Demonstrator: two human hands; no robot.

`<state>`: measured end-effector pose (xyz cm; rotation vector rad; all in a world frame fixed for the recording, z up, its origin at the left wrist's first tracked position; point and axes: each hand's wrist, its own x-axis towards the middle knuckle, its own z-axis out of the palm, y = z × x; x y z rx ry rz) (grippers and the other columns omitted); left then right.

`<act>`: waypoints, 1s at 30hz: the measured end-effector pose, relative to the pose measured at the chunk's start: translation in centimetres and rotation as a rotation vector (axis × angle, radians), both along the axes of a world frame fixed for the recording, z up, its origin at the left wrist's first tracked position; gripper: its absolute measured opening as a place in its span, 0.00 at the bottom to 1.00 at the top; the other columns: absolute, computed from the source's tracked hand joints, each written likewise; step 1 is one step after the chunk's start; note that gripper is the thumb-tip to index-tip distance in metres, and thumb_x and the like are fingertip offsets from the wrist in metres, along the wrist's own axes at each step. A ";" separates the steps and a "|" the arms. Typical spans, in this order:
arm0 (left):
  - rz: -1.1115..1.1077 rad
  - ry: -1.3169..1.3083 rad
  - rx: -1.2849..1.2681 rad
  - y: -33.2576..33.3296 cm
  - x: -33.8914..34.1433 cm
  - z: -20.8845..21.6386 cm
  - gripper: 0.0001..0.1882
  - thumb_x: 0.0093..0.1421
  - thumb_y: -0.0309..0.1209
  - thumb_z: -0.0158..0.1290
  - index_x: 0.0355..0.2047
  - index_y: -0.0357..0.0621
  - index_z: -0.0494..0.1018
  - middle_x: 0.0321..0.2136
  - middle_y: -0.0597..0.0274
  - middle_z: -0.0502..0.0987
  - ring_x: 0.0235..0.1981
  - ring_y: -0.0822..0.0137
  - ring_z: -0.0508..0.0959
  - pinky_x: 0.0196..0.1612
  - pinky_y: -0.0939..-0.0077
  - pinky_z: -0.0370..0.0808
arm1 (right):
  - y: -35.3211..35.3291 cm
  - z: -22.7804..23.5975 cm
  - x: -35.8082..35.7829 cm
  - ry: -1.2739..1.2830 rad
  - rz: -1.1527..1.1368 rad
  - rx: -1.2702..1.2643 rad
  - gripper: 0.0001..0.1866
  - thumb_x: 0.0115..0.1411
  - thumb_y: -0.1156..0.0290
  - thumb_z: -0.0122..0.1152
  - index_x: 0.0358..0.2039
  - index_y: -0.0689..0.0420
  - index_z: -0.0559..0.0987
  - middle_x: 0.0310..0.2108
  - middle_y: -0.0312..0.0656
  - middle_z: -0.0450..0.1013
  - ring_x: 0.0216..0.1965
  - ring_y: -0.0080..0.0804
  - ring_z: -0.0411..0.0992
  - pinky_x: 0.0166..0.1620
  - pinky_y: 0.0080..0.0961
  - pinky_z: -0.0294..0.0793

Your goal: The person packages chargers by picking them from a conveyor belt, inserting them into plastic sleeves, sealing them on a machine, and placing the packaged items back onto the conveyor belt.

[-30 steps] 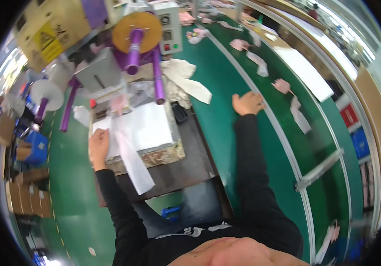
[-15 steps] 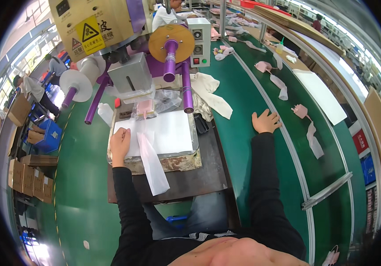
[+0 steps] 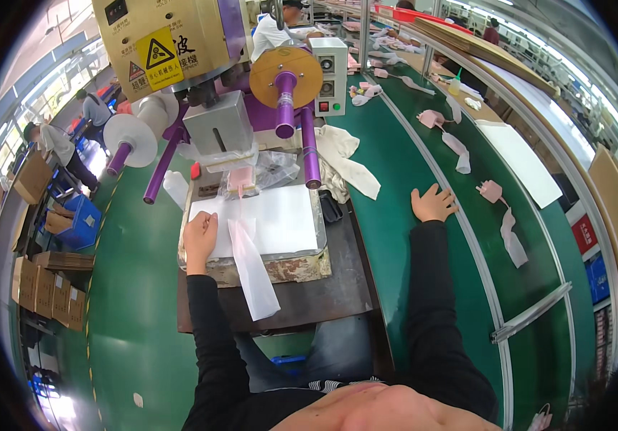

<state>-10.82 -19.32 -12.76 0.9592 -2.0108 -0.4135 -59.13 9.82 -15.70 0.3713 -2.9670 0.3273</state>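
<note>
My left hand [image 3: 200, 235] is curled closed at the left edge of a white sheet [image 3: 287, 223] on the machine's base; whatever its fingers may hold is hidden. Beside it, a translucent whitish sleeve [image 3: 253, 276] hangs over the base's front edge, joined to a pale pink cord. That cord leads to a pink plug adapter [image 3: 240, 177], partly hidden beneath the grey metal block [image 3: 217, 129] of the press. My right hand [image 3: 434, 204] lies flat on the green belt [image 3: 395, 251] at the right, fingers spread, holding nothing.
Purple rods [image 3: 310, 154] jut toward me from the press, near a wooden disc [image 3: 286, 75]. White cloth gloves [image 3: 348, 161] and a black object [image 3: 329, 205] lie right of the base. More pink adapters [image 3: 490, 191] with sleeves sit beyond the metal rail [image 3: 467, 251]. A white bottle [image 3: 175, 188] stands left.
The whole view has shifted slightly, with the press appearing further right and lower. Both hands keep their places and poses; the sleeve still hangs over the edge.
</note>
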 end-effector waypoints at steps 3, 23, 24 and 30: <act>0.003 -0.002 0.026 0.2 -0.2 0.4 0.15 0.65 0.33 0.58 0.25 0.35 0.71 0.13 0.62 0.63 0.16 0.72 0.60 0.22 0.68 0.59 | 0.0 0.1 0.0 -0.006 0.000 0.008 0.43 0.65 0.40 0.48 0.70 0.59 0.63 0.73 0.66 0.50 0.74 0.66 0.45 0.69 0.73 0.38; 0.017 -0.016 -0.039 -0.1 0.0 -0.5 0.14 0.64 0.32 0.60 0.25 0.36 0.72 0.12 0.64 0.62 0.16 0.72 0.59 0.22 0.68 0.59 | -0.1 0.0 0.0 -0.027 0.000 0.005 0.43 0.65 0.40 0.48 0.71 0.59 0.61 0.73 0.66 0.48 0.75 0.67 0.42 0.70 0.72 0.36; 0.022 -0.016 -0.034 -0.1 0.2 -0.5 0.14 0.64 0.32 0.60 0.25 0.36 0.72 0.12 0.64 0.61 0.16 0.72 0.59 0.22 0.68 0.59 | -0.2 0.0 0.1 -0.029 0.001 0.005 0.43 0.65 0.40 0.48 0.71 0.59 0.61 0.73 0.66 0.48 0.75 0.67 0.42 0.70 0.72 0.36; 0.016 -0.033 -0.022 0.0 -0.2 -0.3 0.15 0.64 0.34 0.60 0.26 0.36 0.73 0.13 0.61 0.64 0.16 0.70 0.60 0.22 0.67 0.60 | 0.0 -0.5 -0.2 -0.030 -0.003 0.007 0.44 0.65 0.40 0.47 0.72 0.59 0.60 0.74 0.67 0.48 0.75 0.68 0.42 0.70 0.73 0.35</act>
